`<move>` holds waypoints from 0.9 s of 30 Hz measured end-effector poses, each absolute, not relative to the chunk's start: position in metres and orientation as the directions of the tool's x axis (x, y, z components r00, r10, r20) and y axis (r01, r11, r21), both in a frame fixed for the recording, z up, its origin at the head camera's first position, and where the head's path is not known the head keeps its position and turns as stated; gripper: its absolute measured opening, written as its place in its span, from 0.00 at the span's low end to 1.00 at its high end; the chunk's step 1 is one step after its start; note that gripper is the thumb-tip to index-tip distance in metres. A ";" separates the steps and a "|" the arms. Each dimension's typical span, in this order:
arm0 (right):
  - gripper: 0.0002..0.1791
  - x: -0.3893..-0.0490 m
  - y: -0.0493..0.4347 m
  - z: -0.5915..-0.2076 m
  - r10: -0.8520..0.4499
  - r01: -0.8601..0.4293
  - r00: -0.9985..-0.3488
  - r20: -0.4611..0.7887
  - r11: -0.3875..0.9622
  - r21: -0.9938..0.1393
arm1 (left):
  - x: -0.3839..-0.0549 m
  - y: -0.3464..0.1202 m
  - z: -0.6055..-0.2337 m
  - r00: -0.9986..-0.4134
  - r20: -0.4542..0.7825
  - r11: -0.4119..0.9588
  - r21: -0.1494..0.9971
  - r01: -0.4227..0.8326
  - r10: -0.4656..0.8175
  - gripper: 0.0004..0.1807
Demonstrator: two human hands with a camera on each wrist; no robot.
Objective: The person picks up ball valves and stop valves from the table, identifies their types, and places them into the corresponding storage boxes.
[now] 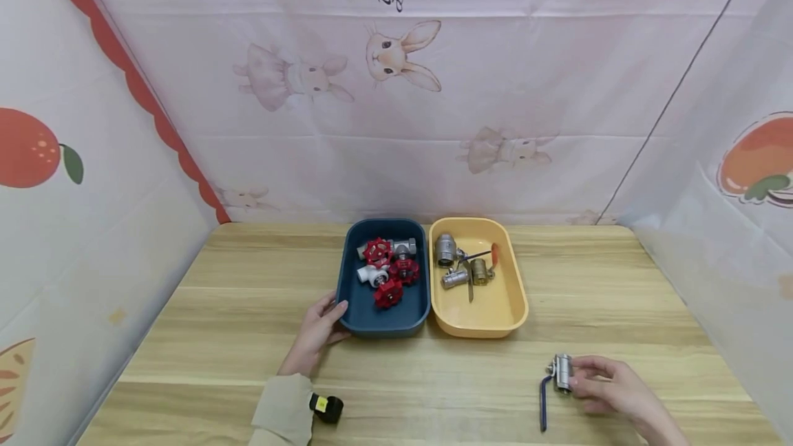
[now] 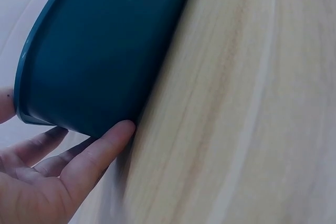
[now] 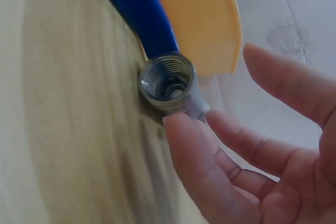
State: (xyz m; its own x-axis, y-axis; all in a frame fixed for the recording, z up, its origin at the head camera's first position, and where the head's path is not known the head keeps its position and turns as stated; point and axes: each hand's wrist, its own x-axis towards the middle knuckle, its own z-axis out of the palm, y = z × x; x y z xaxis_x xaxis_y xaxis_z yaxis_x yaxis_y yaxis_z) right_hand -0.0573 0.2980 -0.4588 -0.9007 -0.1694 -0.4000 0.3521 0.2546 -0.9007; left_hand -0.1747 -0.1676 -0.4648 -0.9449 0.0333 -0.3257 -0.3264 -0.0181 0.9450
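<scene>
My left hand point(image 1: 319, 329) holds the near left corner of the dark blue bin point(image 1: 384, 325), thumb at the rim. In the left wrist view, several fingers point(image 2: 100, 153) press against its outer wall close to the tabletop. Inside that bin lie several valves with red handwheels point(image 1: 388, 292). At the front right, my right hand point(image 1: 610, 391) pinches a silver ball valve point(image 1: 563, 372) with a blue lever handle point(image 1: 543, 405). Its threaded opening point(image 3: 170, 82) faces the camera in the right wrist view, while one finger stays apart from it.
Against the blue bin's right side stands a yellow bin point(image 1: 495, 308) holding several lever-handled ball valves point(image 1: 455, 278). A black object with a yellow label point(image 1: 326, 406) is beside the left sleeve point(image 1: 281, 408). Printed fabric walls point(image 1: 396, 171) bound the wooden table point(image 1: 235, 294).
</scene>
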 end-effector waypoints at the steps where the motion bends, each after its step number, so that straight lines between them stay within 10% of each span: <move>1: 0.33 -0.057 0.298 -0.459 -0.166 0.354 -0.901 -0.401 0.253 -0.900 | -0.175 -0.168 -0.465 -0.945 -0.326 -0.019 0.945 -0.327 0.033 0.28; 27: 0.50 -0.059 0.290 -0.469 -0.138 0.322 -0.911 -0.388 0.350 -0.879 | -0.175 -0.168 -0.468 -0.951 -0.306 -0.011 0.952 -0.307 0.038 0.29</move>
State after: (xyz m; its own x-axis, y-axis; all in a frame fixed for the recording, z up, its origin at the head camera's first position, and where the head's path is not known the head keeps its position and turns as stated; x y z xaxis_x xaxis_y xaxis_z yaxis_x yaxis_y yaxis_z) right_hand -0.0595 0.2898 -0.4695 -0.9111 -0.1375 -0.3885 0.3221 0.3504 -0.8795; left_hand -0.1753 -0.1682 -0.4678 -0.9512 0.0377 -0.3062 -0.3068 -0.0111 0.9517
